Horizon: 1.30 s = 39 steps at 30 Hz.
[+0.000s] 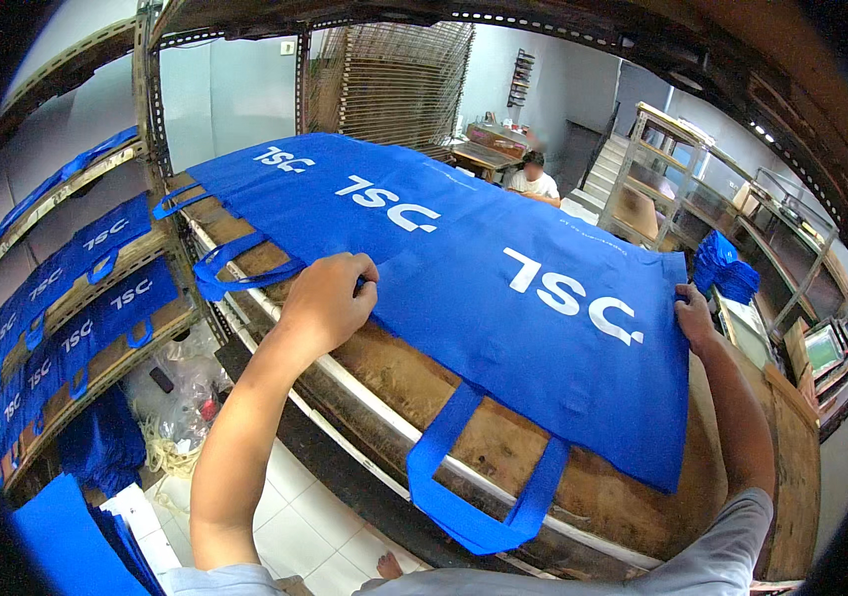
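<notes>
A blue fabric tote bag (489,343) with white print lies flat on a long brown wooden shelf (474,437). My left hand (330,303) is closed, pinching its left edge. At the bag's upper right, my right hand (694,316) grips the side edge between thumb and fingers. One carry handle (479,533) of this bag hangs over the shelf's front rim. Beyond my left hand, further printed blue bags (345,174) lie in the same row, their handles (245,268) toward the near side.
On the left, a rack (136,343) carries more printed blue bags. A blue stack (76,536) stands at lower left. Behind the shelf, a person (535,179) in a white top sits near a table (484,154). Folded blue fabric (724,268) rests at the right.
</notes>
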Motion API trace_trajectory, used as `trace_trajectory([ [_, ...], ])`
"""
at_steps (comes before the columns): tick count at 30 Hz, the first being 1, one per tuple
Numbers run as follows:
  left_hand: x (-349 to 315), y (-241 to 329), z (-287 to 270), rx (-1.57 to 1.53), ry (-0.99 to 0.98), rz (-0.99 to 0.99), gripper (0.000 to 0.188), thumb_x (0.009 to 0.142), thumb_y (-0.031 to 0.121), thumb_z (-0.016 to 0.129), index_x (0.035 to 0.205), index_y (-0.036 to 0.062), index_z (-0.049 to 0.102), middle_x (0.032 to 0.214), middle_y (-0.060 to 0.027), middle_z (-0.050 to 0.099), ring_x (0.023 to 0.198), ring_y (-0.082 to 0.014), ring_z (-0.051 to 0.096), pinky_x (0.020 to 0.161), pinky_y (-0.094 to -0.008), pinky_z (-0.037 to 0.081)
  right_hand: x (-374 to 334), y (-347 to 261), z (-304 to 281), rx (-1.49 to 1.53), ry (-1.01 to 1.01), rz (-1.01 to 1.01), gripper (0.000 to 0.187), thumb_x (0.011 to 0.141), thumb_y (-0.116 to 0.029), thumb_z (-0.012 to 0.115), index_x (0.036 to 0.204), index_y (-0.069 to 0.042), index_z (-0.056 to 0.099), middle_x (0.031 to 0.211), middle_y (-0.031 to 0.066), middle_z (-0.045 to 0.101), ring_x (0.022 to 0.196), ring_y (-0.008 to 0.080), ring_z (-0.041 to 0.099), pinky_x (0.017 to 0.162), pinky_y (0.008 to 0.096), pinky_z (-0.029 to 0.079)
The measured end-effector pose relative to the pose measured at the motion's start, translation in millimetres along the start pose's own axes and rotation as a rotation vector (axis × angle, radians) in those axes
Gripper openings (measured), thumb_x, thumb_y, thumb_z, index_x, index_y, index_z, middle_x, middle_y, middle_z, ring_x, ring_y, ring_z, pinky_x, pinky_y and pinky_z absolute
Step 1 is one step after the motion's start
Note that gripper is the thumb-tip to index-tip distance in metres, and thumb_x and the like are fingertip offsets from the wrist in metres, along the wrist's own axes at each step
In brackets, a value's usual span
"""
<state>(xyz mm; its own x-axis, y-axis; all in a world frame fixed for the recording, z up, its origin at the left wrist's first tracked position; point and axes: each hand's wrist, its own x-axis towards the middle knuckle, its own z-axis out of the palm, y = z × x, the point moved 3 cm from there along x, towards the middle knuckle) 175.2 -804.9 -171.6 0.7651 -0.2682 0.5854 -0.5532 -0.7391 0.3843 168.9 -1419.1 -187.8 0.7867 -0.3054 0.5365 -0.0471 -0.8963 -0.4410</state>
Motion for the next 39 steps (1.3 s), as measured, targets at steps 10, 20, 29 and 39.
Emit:
trace_trajectory([
  [10,5,-10,10,0.020,-0.046,0.035,0.014,0.079,0.016,0.058,0.085,0.0043,0.065,0.080,-0.0166,0.060,0.080,-0.0352,0.059,0.071,-0.0439,0.046,5,-7,7,0.014,-0.044,0.075,0.044,0.076,-0.001,0.046,0.119,0.004,0.054,0.109,0.0148,0.059,0.102,0.0234,0.055,0.092,0.0312,0.041],
  [20,1,-14,12,-0.010,0.006,0.063,0.012,0.079,0.013,0.058,0.084,0.0048,0.065,0.077,-0.0153,0.058,0.075,-0.0336,0.058,0.068,-0.0424,0.045,7,-4,10,0.055,-0.075,0.140,0.035,0.078,-0.001,0.046,0.110,0.005,0.059,0.093,0.0101,0.061,0.081,0.0167,0.057,0.072,0.0290,0.046],
  [29,-2,-15,10,-0.013,0.014,0.084,0.010,0.078,0.012,0.057,0.082,0.0051,0.064,0.076,-0.0149,0.057,0.076,-0.0333,0.057,0.067,-0.0429,0.045,9,1,12,0.060,-0.087,0.168,0.034,0.080,-0.008,0.051,0.111,0.001,0.059,0.105,0.0157,0.062,0.096,0.0238,0.059,0.086,0.0329,0.045],
  [39,-6,-10,6,-0.041,0.251,0.067,0.012,0.079,0.011,0.059,0.086,0.0054,0.067,0.074,-0.0140,0.055,0.074,-0.0307,0.055,0.066,-0.0402,0.043,2,-69,-40,-0.615,-0.139,-0.034,0.043,0.079,-0.014,0.061,0.119,-0.003,0.052,0.094,0.0222,0.059,0.104,0.0336,0.057,0.087,0.0398,0.046],
])
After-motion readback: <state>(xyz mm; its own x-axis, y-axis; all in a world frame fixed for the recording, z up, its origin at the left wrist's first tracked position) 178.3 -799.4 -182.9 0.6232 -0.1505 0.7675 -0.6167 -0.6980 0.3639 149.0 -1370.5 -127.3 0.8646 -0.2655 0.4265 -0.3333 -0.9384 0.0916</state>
